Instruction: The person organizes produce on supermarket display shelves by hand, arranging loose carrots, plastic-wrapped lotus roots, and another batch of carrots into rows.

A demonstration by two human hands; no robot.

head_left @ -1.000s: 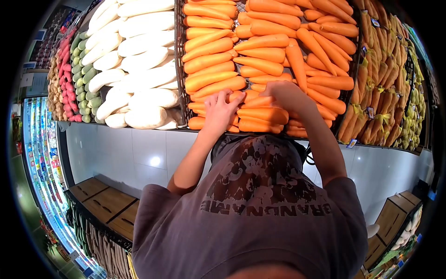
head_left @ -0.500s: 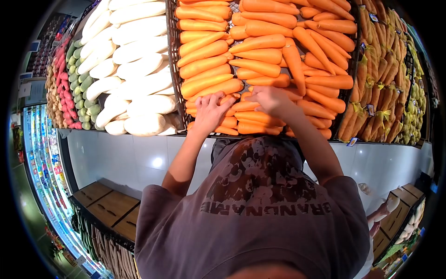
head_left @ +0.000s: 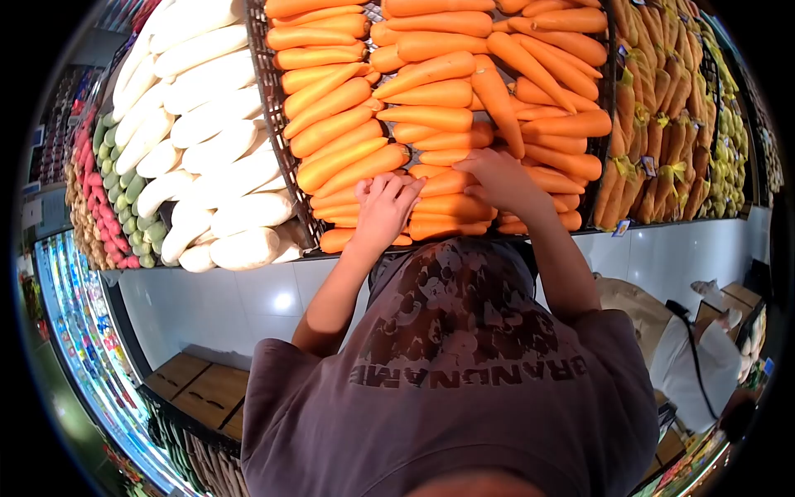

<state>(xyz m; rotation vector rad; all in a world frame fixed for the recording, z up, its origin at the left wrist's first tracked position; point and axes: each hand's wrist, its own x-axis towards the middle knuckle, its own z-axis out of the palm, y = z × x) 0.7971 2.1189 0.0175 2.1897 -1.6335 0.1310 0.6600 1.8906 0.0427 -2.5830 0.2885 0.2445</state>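
Observation:
Rows of orange carrots (head_left: pixel 439 118) fill a black crate (head_left: pixel 277 124) in front of me. My left hand (head_left: pixel 387 205) rests on carrots near the crate's front edge, its fingers bent and slightly apart, with no carrot lifted. Just to the right, my right hand (head_left: pixel 501 180) reaches over the middle stack, fingers curled down at a carrot's end; whether it grips that carrot is hard to make out. Both palms face down, and a short stretch of carrots lies between them.
White radishes (head_left: pixel 211 132) lie left of the crate, with cucumbers (head_left: pixel 124 178) and reddish roots (head_left: pixel 103 215) beyond. Bagged carrots (head_left: pixel 654 124) are on the right. Another person (head_left: pixel 696 356) is behind me at the right. Wooden cabinets (head_left: pixel 203 389) stand at lower left.
The view has turned, so the crates appear shifted left. My right hand has moved slightly over the carrots and its fingers have changed position. Another person has come into view at the lower right.

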